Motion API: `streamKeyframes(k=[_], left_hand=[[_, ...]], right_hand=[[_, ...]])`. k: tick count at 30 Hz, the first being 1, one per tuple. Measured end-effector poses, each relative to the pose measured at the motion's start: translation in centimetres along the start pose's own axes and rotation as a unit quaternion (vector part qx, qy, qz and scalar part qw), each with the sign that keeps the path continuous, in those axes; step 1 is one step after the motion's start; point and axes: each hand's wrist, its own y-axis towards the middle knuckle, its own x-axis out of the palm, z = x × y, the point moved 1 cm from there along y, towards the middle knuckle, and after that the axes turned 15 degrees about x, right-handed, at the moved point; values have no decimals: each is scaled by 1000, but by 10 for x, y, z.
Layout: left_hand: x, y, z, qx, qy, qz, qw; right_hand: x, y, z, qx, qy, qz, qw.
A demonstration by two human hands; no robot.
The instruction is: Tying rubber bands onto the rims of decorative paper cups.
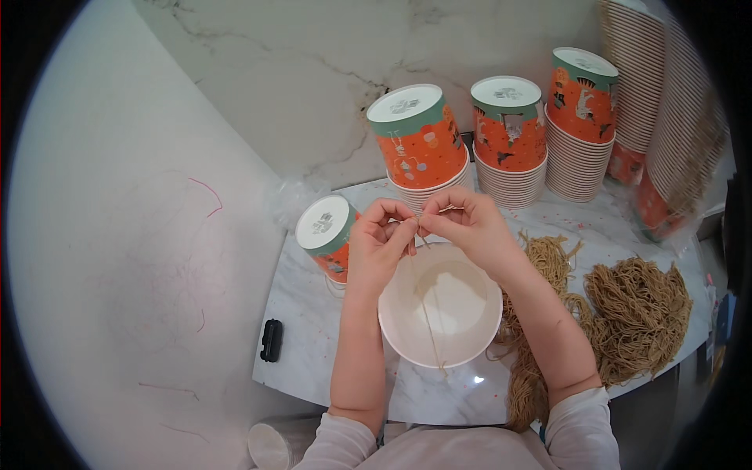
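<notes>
Just beyond a white paper tub [392, 313], my left hand [377, 243] and my right hand [464, 229] meet, each pinching with thumb and fingertips. Between them they hold a thin tan string [428, 309], whose ends hang down across the tub's open mouth toward its near rim. The fingertips hide whatever part of the string lies between them. To the right, beside and partly under my right forearm, lie tangled heaps of the same tan string [638, 317].
Upside-down stacks of orange and green paper tubs [419, 149] line the table's back edge. Sleeved tub stacks [681, 141] stand at the right. Another orange tub [325, 231] tilts left of my hand. A small black case [271, 340] sits near the table's left edge.
</notes>
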Motion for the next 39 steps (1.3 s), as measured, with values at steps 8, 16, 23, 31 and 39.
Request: streamKeyframes(k=[8,16,23,31,39], left_hand=[[-4,-1,0,26,-49,-23,998],[1,-5,9,60,20,-1,998],[8,-6,13,79,36,40,995],[0,-7,15,69,54,21,996],[1,-7,25,22,13,16,1000]], right_hand=[[1,-6,-10,8,19,-20,1000],[5,-8,-11,27,30,-7,999],[10,-7,-6,-30,9,21,999],[13,-9,-7,-58,-58,26,996],[5,-5,-2,13,-16,-30,999]])
